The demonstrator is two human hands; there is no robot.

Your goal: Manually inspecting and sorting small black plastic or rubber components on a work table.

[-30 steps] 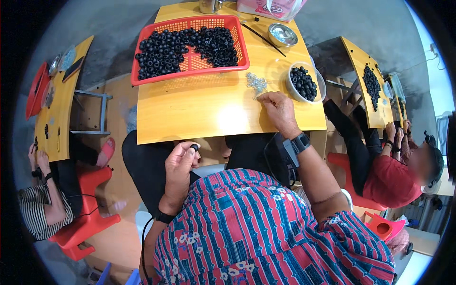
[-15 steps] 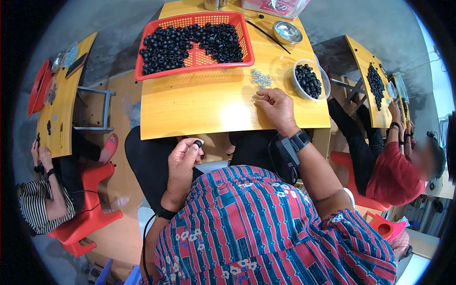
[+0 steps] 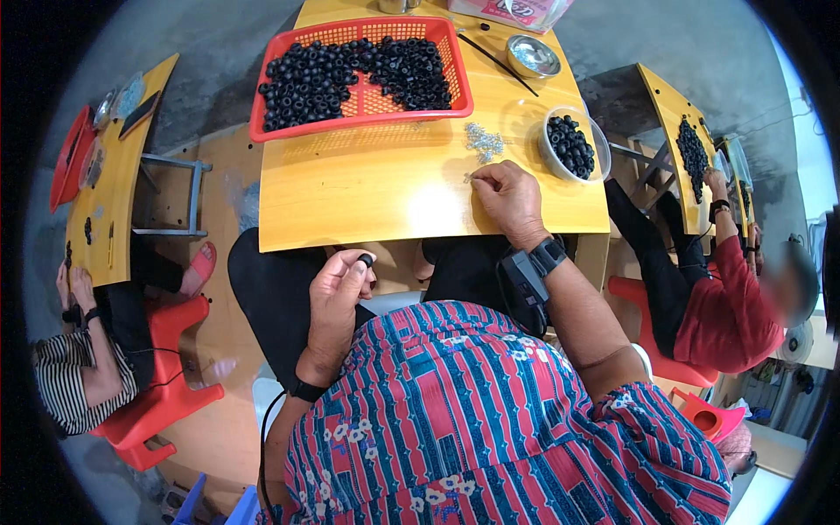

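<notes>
My left hand (image 3: 337,293) is closed in front of the table's near edge. Between its thumb and forefinger sits a small black ring-shaped part (image 3: 366,260). Over the right part of the wooden table (image 3: 350,192), my right hand (image 3: 509,201) is pinched, its fingertips touching the tabletop. Small clear pieces (image 3: 469,178) lie right at those fingertips; whether one is gripped I cannot tell. Just beyond, a loose pile of clear pieces (image 3: 484,142) is spread on the wood. A clear round tub (image 3: 598,159) of black parts (image 3: 569,144) stands to the right of this hand.
A red basket (image 3: 359,129) of many black ring-shaped parts fills the far left. Farther right are a thin black stick (image 3: 497,63), a metal bowl (image 3: 534,57) and a pink-and-white package (image 3: 512,10). Other people work at side tables (image 3: 114,210) left and right.
My right fingertips remain at the clear pieces, and my left hand still holds the black part. The view has shifted slightly. At the right table, the other person's arm has moved.
</notes>
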